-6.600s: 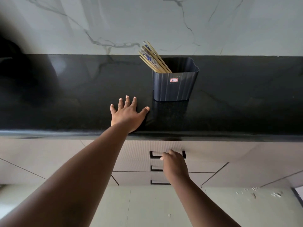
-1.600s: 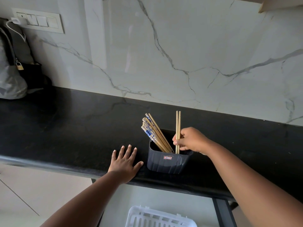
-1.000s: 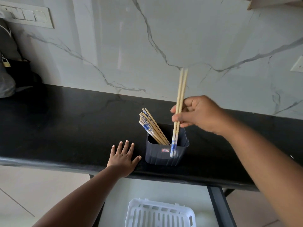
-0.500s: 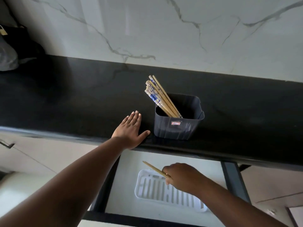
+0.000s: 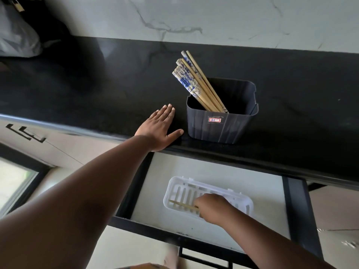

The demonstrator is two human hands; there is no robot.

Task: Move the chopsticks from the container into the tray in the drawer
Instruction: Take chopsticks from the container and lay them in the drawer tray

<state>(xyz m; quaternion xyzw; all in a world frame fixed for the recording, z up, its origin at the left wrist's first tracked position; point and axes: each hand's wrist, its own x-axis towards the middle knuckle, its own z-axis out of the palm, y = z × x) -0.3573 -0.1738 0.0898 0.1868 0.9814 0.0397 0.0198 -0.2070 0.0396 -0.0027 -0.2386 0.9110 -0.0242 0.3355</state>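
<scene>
A dark blue container point(image 5: 221, 125) stands on the black counter, with several wooden chopsticks point(image 5: 194, 80) with blue-and-white ends leaning out to its left. Below the counter a drawer point(image 5: 213, 169) is pulled out, and a white slotted tray point(image 5: 240, 199) lies in it. My right hand point(image 5: 211, 207) is down in the tray and grips a pair of chopsticks point(image 5: 182, 205), whose thin ends stick out leftward low over the tray's slots. My left hand point(image 5: 160, 129) rests flat on the counter edge, just left of the container.
The black counter point(image 5: 97, 90) runs across the view under a white marble wall. A grey bag point(image 5: 17, 35) sits at the far left of the counter. Shut drawers with black handles point(image 5: 25, 133) are at the left. The drawer's black front point(image 5: 174, 239) faces me.
My right hand lifted a pair of chopsticks out of the container, carried them down past the counter edge and lowered them into the tray. My left hand stayed on the counter.
</scene>
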